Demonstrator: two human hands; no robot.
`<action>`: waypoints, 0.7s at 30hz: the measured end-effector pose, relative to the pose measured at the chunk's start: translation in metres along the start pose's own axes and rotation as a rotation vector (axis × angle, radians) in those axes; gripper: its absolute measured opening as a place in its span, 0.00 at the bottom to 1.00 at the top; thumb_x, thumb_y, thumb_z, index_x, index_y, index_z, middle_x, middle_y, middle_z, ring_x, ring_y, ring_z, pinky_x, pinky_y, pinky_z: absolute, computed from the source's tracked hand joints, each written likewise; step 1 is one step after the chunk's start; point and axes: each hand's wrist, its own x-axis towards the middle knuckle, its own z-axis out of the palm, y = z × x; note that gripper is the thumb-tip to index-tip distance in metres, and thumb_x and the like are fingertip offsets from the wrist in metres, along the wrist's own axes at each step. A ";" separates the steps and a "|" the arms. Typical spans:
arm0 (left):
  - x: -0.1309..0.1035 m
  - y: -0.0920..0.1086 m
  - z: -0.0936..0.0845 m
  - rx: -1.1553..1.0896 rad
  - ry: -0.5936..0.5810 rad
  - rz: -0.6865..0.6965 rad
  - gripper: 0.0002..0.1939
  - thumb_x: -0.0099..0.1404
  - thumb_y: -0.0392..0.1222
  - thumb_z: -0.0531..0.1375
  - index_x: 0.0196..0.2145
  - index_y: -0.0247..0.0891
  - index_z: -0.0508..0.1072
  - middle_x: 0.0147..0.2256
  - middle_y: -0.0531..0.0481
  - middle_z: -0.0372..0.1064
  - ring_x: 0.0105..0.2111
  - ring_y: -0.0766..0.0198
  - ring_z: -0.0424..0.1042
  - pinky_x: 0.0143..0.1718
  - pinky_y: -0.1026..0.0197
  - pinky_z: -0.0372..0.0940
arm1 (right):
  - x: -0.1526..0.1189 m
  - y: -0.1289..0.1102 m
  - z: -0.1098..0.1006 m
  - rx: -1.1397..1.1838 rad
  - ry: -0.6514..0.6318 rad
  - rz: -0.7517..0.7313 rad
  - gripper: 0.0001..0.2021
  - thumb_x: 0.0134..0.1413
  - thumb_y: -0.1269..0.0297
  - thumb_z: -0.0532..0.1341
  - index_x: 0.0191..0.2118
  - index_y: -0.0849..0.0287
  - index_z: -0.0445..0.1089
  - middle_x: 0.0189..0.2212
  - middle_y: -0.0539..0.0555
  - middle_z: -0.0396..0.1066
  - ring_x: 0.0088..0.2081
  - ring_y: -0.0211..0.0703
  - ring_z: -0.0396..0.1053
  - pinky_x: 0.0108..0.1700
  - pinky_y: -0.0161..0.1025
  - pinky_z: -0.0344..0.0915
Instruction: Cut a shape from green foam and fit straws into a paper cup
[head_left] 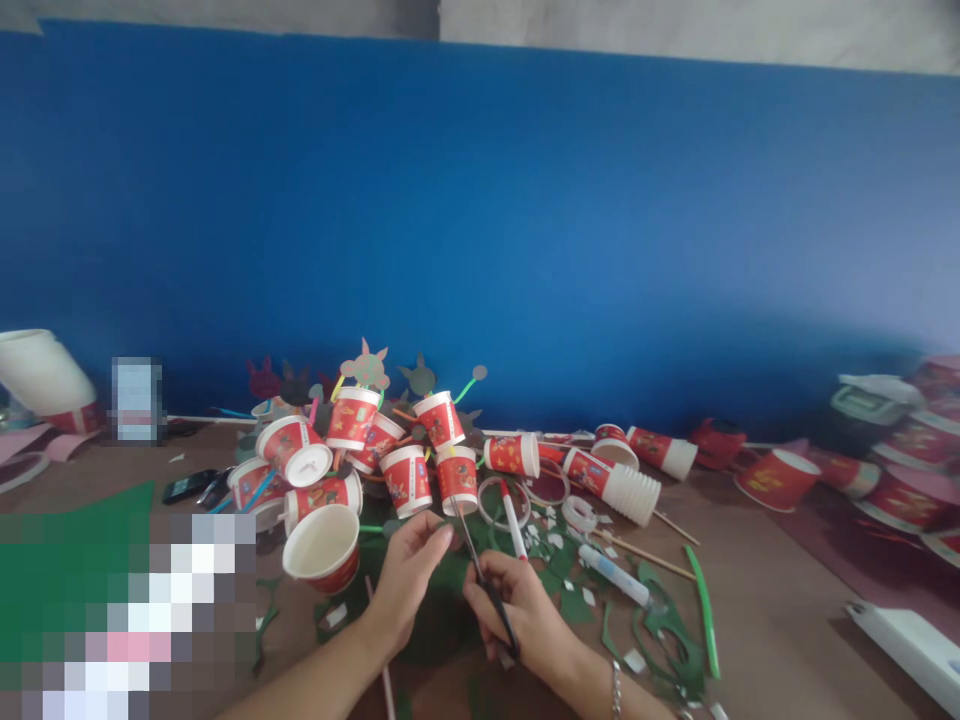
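My right hand (517,605) grips a pair of scissors (491,590) by its black handles, the blades pointing up and to the left. Thumb and fingers of my left hand (416,570) pinch what looks like a small piece of dark green paper (448,524), close to the blades and mostly hidden by the fingertips. Under both hands lies dark green paper (442,610). Just beyond them stand several red paper cups, among them a cup (406,482) on the left and a cup (457,480) behind the scissors. A large white-lined paper tub (322,555) sits left of my left hand.
Cut-out animal heads (366,368) on straws rise from the cups. Right of my hands lie a red-and-white marker (514,520), tape rolls (580,515), a glue tube (613,575), green scraps (667,630) and nested cups (611,485). A blue wall (480,220) backs the table.
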 end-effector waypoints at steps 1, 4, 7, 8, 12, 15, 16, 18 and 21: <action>0.000 -0.001 0.000 0.008 -0.009 -0.002 0.13 0.55 0.46 0.60 0.21 0.37 0.64 0.20 0.57 0.59 0.23 0.68 0.56 0.27 0.67 0.53 | 0.000 0.000 0.000 -0.003 0.002 -0.002 0.20 0.46 0.45 0.60 0.28 0.60 0.61 0.11 0.42 0.59 0.10 0.30 0.57 0.11 0.25 0.51; 0.000 -0.002 0.000 0.029 -0.061 -0.021 0.11 0.55 0.46 0.60 0.22 0.36 0.66 0.22 0.55 0.61 0.24 0.68 0.56 0.27 0.66 0.53 | 0.000 -0.001 0.001 0.003 0.017 -0.017 0.20 0.46 0.45 0.60 0.28 0.60 0.61 0.11 0.42 0.59 0.11 0.29 0.56 0.11 0.25 0.52; -0.001 0.000 0.001 0.029 -0.098 -0.029 0.11 0.56 0.45 0.60 0.22 0.36 0.66 0.22 0.55 0.62 0.24 0.67 0.57 0.28 0.66 0.54 | 0.000 -0.001 0.000 0.017 0.024 -0.016 0.20 0.46 0.45 0.60 0.28 0.60 0.61 0.11 0.42 0.58 0.11 0.29 0.56 0.11 0.25 0.52; -0.002 0.001 0.001 0.027 -0.096 -0.028 0.11 0.56 0.45 0.60 0.22 0.36 0.66 0.21 0.55 0.61 0.24 0.67 0.57 0.28 0.66 0.54 | 0.000 -0.001 0.000 0.020 0.020 -0.009 0.20 0.46 0.45 0.60 0.28 0.60 0.61 0.11 0.42 0.58 0.11 0.29 0.56 0.11 0.25 0.52; -0.003 0.004 0.002 -0.003 -0.093 -0.046 0.11 0.54 0.45 0.61 0.21 0.36 0.66 0.20 0.56 0.60 0.24 0.67 0.57 0.27 0.66 0.53 | 0.000 0.001 -0.001 0.016 -0.007 -0.005 0.19 0.46 0.47 0.61 0.29 0.61 0.62 0.13 0.43 0.60 0.12 0.30 0.58 0.13 0.26 0.54; -0.002 0.004 0.001 -0.031 -0.132 -0.073 0.10 0.53 0.44 0.62 0.22 0.36 0.67 0.20 0.57 0.59 0.23 0.68 0.56 0.27 0.67 0.53 | 0.000 0.002 -0.001 0.025 -0.011 -0.036 0.18 0.46 0.49 0.61 0.29 0.61 0.63 0.14 0.43 0.61 0.14 0.30 0.60 0.15 0.26 0.57; -0.002 0.004 0.001 -0.037 -0.143 -0.076 0.09 0.53 0.43 0.62 0.22 0.36 0.67 0.20 0.57 0.59 0.23 0.68 0.56 0.27 0.67 0.53 | 0.000 0.002 -0.002 0.030 -0.010 -0.038 0.18 0.47 0.49 0.61 0.29 0.61 0.63 0.14 0.43 0.61 0.14 0.30 0.60 0.15 0.26 0.57; -0.001 0.003 0.001 -0.051 -0.151 -0.071 0.09 0.53 0.42 0.62 0.22 0.36 0.67 0.20 0.57 0.60 0.23 0.69 0.56 0.27 0.67 0.53 | 0.000 0.003 -0.002 0.036 -0.011 -0.031 0.18 0.46 0.48 0.61 0.29 0.61 0.63 0.14 0.43 0.61 0.13 0.30 0.59 0.14 0.26 0.56; 0.000 0.002 0.001 -0.065 -0.150 -0.071 0.09 0.53 0.42 0.62 0.22 0.36 0.67 0.20 0.57 0.60 0.23 0.69 0.55 0.27 0.67 0.53 | 0.000 0.003 -0.002 0.032 -0.008 -0.020 0.19 0.46 0.47 0.61 0.28 0.60 0.61 0.12 0.42 0.59 0.11 0.29 0.57 0.13 0.25 0.54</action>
